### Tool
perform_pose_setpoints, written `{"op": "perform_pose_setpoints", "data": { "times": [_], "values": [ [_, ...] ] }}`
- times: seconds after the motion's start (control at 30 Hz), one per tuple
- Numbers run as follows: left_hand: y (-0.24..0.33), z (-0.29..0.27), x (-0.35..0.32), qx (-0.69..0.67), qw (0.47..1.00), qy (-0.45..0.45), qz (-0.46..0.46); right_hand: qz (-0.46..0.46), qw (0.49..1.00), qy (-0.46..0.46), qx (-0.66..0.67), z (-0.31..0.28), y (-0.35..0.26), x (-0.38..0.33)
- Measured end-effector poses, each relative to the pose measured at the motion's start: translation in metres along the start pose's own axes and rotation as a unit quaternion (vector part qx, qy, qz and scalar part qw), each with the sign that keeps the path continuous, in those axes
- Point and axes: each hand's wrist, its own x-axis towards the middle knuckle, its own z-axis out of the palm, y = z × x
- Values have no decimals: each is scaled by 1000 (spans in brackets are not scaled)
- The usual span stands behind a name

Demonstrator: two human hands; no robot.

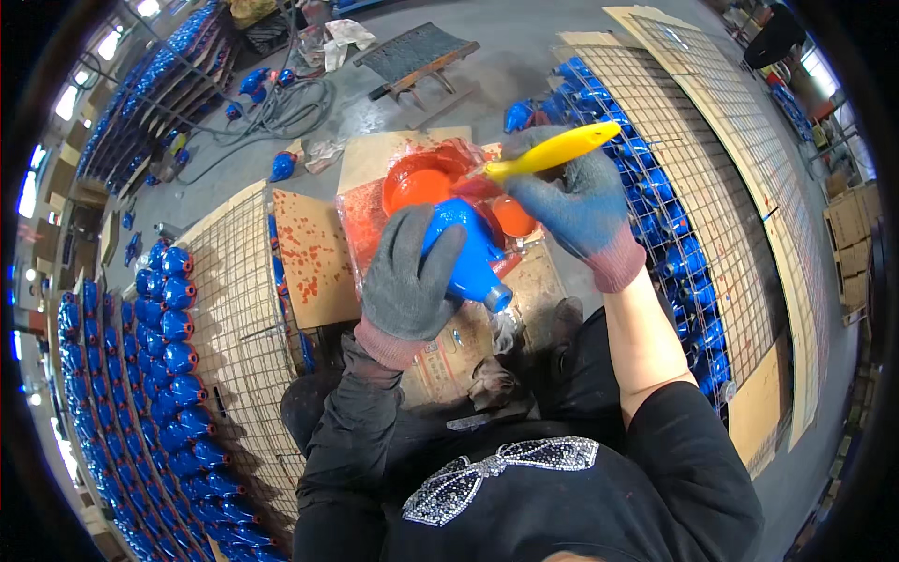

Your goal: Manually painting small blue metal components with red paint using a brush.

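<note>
My left hand [409, 276], in a dark grey glove with a pink cuff, is closed around a glossy blue bottle-shaped part [468, 245]. The part tilts, its narrow neck pointing toward me. In my right hand [581, 211], gloved and stained blue, is a paintbrush with a yellow handle [562, 150]. Its red bristles [478, 184] hang beside the far end of the blue part; whether they touch it I cannot tell. Just beyond lies a paint-smeared basin [419, 185] of orange-red paint. A smaller cup of orange paint [513, 217] sits between my hands.
Blue parts with red rims [178, 323] stand in rows on my left beside a wire mesh rack [234, 347]. Another mesh rack [693, 159] with blue parts is at my right. Paint-spotted cardboard [314, 253], a hose coil [295, 108] and a low black-topped stand [417, 54] lie around.
</note>
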Motion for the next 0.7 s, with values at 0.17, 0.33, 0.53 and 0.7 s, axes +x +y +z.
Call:
{"op": "perform_pose_setpoints", "data": {
  "times": [0.17, 0.33, 0.53, 0.7],
  "values": [
    [-5, 4, 4, -4, 997, 17, -80, -32, 999, 0, -24, -2, -14, -11],
    [-7, 3, 14, -25, 981, 97, -167, -173, 977, 38, -122, 6, -19, -12],
    [-9, -4, 21, -424, 787, 167, -416, -223, 960, 34, -164, 15, -27, -16],
    [-20, -13, 12, -672, 555, 155, -466, -255, 952, -1, -172, 21, -26, -15]
  ]
}}
